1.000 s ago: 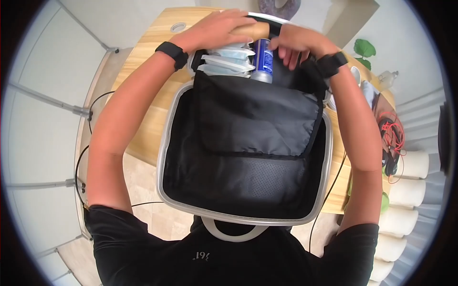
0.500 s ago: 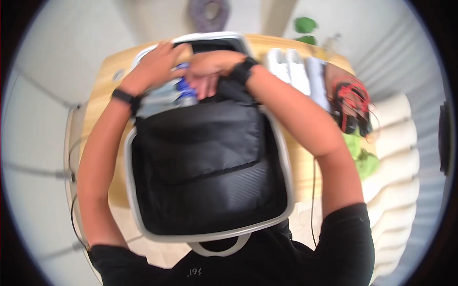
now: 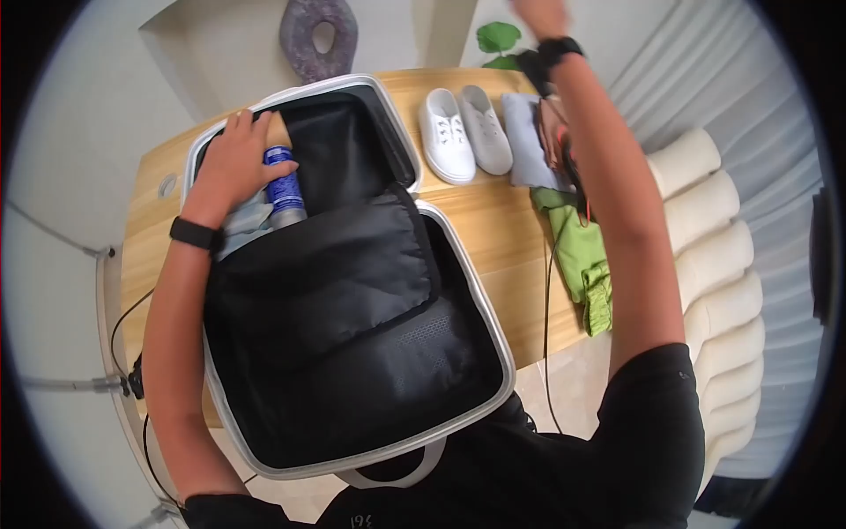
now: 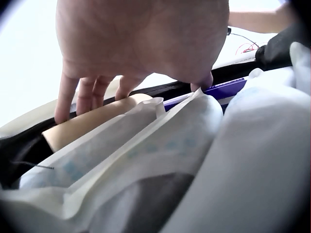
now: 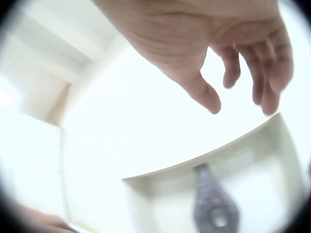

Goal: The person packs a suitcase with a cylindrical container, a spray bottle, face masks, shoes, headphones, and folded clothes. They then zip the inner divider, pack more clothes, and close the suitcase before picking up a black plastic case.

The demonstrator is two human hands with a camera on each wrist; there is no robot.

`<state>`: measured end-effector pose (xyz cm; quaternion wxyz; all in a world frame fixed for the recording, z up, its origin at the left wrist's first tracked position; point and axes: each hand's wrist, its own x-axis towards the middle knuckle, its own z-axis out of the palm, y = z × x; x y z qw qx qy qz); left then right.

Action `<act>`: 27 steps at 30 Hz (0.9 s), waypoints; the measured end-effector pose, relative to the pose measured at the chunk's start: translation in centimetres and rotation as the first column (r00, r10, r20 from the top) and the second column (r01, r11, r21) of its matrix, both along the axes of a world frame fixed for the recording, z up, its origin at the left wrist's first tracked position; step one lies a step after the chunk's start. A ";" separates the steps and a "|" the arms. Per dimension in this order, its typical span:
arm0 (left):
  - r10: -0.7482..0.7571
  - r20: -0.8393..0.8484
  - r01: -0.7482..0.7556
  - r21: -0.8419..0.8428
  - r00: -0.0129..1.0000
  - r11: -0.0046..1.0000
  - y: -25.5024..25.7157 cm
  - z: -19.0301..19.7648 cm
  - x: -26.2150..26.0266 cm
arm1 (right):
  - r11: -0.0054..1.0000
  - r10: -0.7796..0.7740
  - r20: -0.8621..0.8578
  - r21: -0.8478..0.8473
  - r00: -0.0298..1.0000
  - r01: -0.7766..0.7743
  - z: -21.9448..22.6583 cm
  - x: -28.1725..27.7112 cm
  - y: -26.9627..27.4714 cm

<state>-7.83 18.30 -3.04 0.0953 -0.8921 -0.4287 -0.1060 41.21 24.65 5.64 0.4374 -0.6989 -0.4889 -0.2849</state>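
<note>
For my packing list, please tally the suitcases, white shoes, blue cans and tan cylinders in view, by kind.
Suitcase, lying open: 1
White shoes: 2
Blue can: 1
Tan cylinder, partly hidden by the left hand: 1
Total: 5

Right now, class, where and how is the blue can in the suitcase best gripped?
Probably around the middle of the blue can, from above and the person's right. It looks like a cylinder lying lengthwise, with exposed black lining on its right; pale packets crowd its left. The left hand has its thumb across the farther part, leaving the middle easier to clasp.
</note>
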 end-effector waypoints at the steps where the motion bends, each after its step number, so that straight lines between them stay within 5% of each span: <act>1: 0.019 0.003 -0.020 0.001 1.000 1.000 -0.2 0.1 -0.1 | 0.974 -0.049 -0.136 -0.226 0.989 0.017 1.1 3.0 -1.7; 2: 0.017 0.000 -0.017 -0.004 1.000 1.000 -0.2 0.0 0.0 | 0.948 -0.109 -0.328 -0.319 0.938 -0.002 0.4 6.4 -2.2; 4: 0.021 -0.007 -0.021 -0.016 1.000 1.000 0.0 0.0 0.1 | 0.920 -0.270 -0.304 -0.362 0.914 0.151 -3.7 11.2 -1.4; 9: 0.011 0.004 -0.011 0.021 1.000 1.000 0.7 -1.0 -0.2 | 0.818 -0.140 -0.493 -0.546 0.859 -0.180 -9.3 13.0 -1.7; 11: -0.035 0.040 0.033 0.054 0.999 0.998 0.6 -1.1 -0.6 | 0.759 -0.229 -0.378 -0.646 0.897 -0.078 -10.3 12.7 -1.5; 13: -0.017 0.055 0.014 0.060 0.998 0.998 0.9 -1.5 -0.7 | 0.817 -0.147 -0.328 -0.571 0.933 -0.072 -11.4 13.1 -1.2; 17: 0.007 0.021 -0.007 0.013 1.000 1.000 0.5 -0.9 -0.5 | 0.779 -0.131 -0.360 -0.614 0.924 -0.128 -6.4 6.8 -2.8; 21: 0.019 -0.018 -0.019 -0.001 1.000 1.000 0.6 -0.9 -0.4 | 0.795 0.336 -0.298 -0.419 0.893 -0.439 0.4 -3.9 -5.5; 27: 0.021 -0.017 -0.021 0.031 1.000 0.999 0.7 -1.0 -0.5 | 0.374 0.715 -0.374 -0.509 0.591 -0.775 1.8 -20.3 -8.2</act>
